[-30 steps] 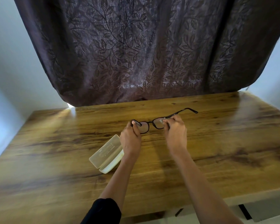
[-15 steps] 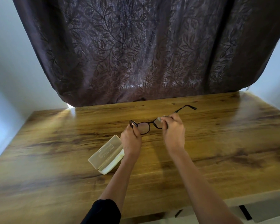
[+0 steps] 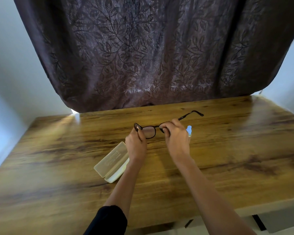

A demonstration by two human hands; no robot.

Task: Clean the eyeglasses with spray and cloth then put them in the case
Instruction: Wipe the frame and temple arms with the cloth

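Observation:
I hold dark-framed eyeglasses (image 3: 149, 131) above the middle of the wooden table (image 3: 58, 150). My left hand (image 3: 136, 145) pinches the frame's left end. My right hand (image 3: 176, 138) grips the frame's right side and covers the right lens. The right temple arm sticks out to the far right. A cream glasses case (image 3: 111, 161) lies open on the table under my left forearm. A small pale blue spray bottle (image 3: 189, 130) peeks out just right of my right hand. No cloth can be made out.
A dark leaf-patterned curtain (image 3: 143, 56) hangs behind the table's far edge. Pale walls stand on both sides. The table's front edge runs below my forearms, with a dark sleeve (image 3: 107, 221) at my left elbow.
The glasses and both hands have lifted slightly away from me. The spray bottle's top now shows beside my right hand.

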